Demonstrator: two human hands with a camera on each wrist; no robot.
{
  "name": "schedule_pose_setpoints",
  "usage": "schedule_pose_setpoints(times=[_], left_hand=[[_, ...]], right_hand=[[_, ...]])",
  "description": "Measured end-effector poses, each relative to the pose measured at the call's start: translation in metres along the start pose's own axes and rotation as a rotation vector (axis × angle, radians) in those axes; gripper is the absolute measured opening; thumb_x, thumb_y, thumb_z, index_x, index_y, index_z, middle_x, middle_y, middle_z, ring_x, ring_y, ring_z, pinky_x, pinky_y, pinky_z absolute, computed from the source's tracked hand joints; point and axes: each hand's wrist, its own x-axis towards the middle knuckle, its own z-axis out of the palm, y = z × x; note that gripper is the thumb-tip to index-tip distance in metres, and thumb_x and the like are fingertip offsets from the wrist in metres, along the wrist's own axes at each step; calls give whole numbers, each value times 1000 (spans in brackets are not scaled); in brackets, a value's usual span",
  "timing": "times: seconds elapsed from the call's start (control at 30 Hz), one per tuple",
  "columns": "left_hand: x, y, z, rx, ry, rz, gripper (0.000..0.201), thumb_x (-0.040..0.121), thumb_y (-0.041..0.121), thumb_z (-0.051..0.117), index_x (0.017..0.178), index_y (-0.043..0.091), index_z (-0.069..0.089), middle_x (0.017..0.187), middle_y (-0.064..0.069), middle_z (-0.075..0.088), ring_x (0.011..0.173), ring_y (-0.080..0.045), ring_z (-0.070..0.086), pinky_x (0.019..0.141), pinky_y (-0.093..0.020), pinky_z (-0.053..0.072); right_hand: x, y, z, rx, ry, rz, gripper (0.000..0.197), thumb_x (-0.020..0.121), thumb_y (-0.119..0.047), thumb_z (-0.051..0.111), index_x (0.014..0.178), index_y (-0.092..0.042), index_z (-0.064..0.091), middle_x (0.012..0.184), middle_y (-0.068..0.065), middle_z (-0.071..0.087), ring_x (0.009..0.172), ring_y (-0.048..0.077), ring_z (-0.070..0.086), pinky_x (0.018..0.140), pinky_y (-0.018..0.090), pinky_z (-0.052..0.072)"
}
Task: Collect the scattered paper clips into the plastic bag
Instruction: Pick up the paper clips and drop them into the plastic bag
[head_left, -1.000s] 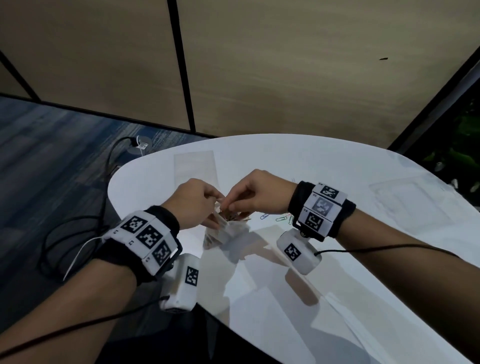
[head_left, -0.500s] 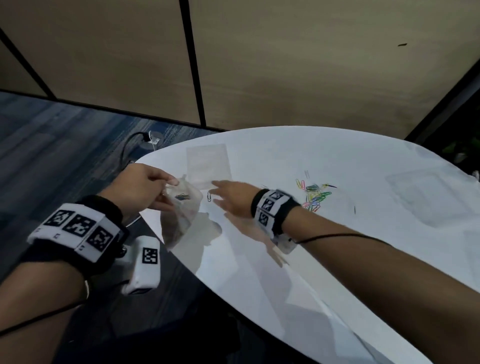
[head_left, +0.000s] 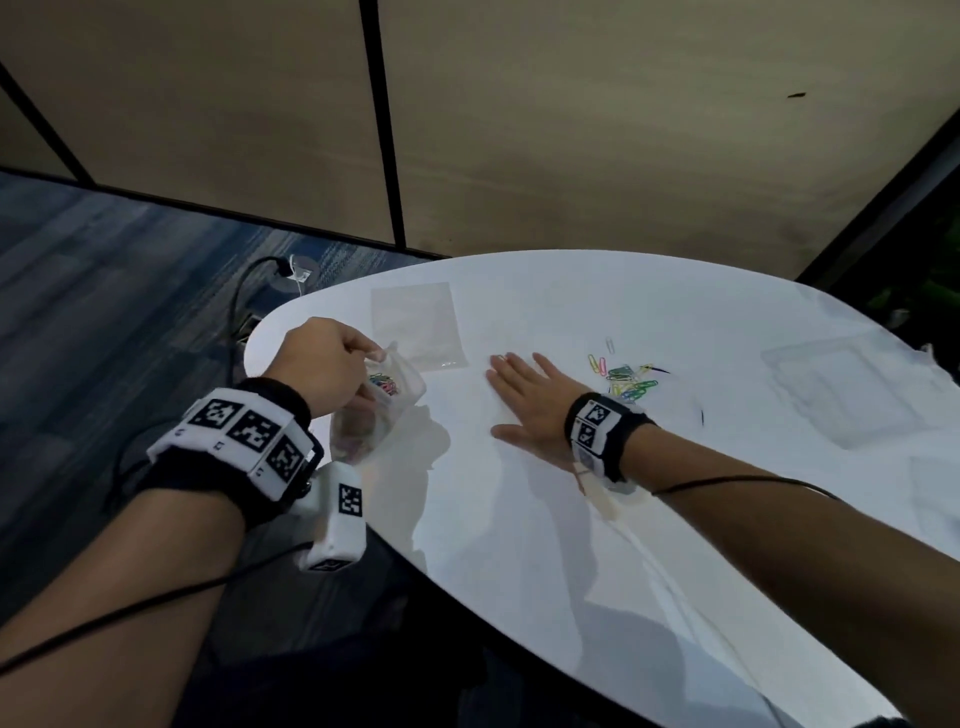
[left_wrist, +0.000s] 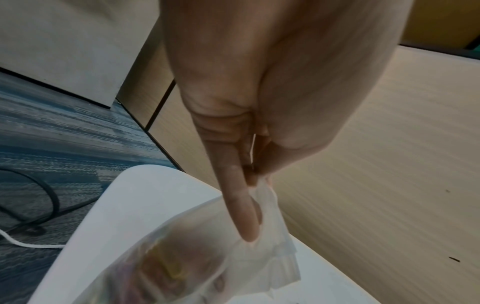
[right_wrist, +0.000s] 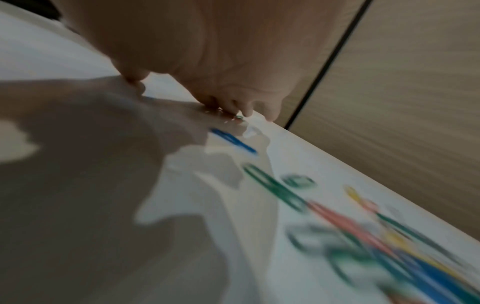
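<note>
My left hand (head_left: 332, 364) pinches the top edge of a clear plastic bag (head_left: 382, 400) at the table's left rim; coloured paper clips show inside it. In the left wrist view the fingers (left_wrist: 241, 205) pinch the crumpled bag (left_wrist: 270, 257) mouth. My right hand (head_left: 524, 395) lies flat on the white table (head_left: 519, 545) with fingers straight, its fingertips by a single clip (head_left: 500, 358). A heap of coloured paper clips (head_left: 626, 382) lies just right of that hand. In the right wrist view, the clips (right_wrist: 363, 226) appear blurred beside my hand (right_wrist: 233, 107).
A second empty clear bag (head_left: 418, 325) lies flat on the table behind the hands. Flat clear sheets (head_left: 852, 384) lie at the table's right side. A black cable (head_left: 239, 306) runs on the carpet left of the table, whose curved edge is close to my left hand.
The hands have parted: my left hand carried the bag left to the table rim, and my right hand let go, moved right and flattened on the table near the clip heap.
</note>
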Motion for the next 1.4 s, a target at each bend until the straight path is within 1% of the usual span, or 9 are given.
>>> schedule_pose_setpoints(times=[0.13,0.27,0.47,0.6,0.73,1.0,1.13,1.23,1.4], left_hand=[[-7,10,7,36,-6,38,37,97,0,41,85,14,73,73,-14,75,62,-25,76,71,-37,64],[-12,22,17,63,-13,39,34,97,0,41,92,11,74,74,-12,74,47,-13,71,50,-18,59],[-16,37,30,70,-94,56,34,98,0,40,98,7,73,81,-17,74,72,-32,77,75,-41,64],[-19,45,38,101,-99,65,33,98,1,42,98,10,74,77,-13,74,65,-25,76,68,-34,64],[-22,50,45,100,-131,68,32,98,1,42,99,10,73,78,-14,74,69,-29,76,77,-42,64],[-26,63,63,118,-200,90,29,99,4,45,99,8,73,85,-18,76,70,-31,76,76,-50,63],[-28,68,74,104,-244,88,28,100,6,45,98,10,72,77,-17,75,67,-33,76,74,-54,62],[-28,69,81,83,-248,79,27,100,5,45,101,9,71,78,-17,74,60,-28,74,74,-55,62],[-29,75,88,71,-255,86,26,100,4,45,101,7,71,71,-15,72,53,-22,70,75,-51,63]], right_hand=[[-16,29,8,161,-69,152,81,93,-65,17,155,-16,0,163,1,-10,151,24,-4,120,51,9],[-35,35,8,172,-64,115,82,86,-60,10,152,-11,13,162,9,2,149,23,10,116,48,25],[-91,50,42,-38,64,-21,55,99,-31,34,150,-25,15,156,8,22,134,37,35,89,51,50],[-104,64,36,-150,79,142,50,99,-37,36,147,-36,26,155,9,27,138,47,29,101,65,33],[-107,67,32,60,-94,324,51,102,-34,28,152,-35,16,161,10,10,136,41,32,100,51,43],[-96,62,7,167,1,388,28,92,-9,47,104,-10,72,109,8,62,97,28,63,81,29,49],[-96,78,-3,610,85,673,12,78,-13,71,85,-15,81,89,2,76,90,17,69,80,19,48],[-99,80,-11,1369,139,922,27,63,-9,87,86,2,77,91,19,75,81,23,70,89,34,57],[-92,56,-71,1921,268,588,17,81,5,70,98,8,70,96,17,74,76,18,73,71,19,58]])
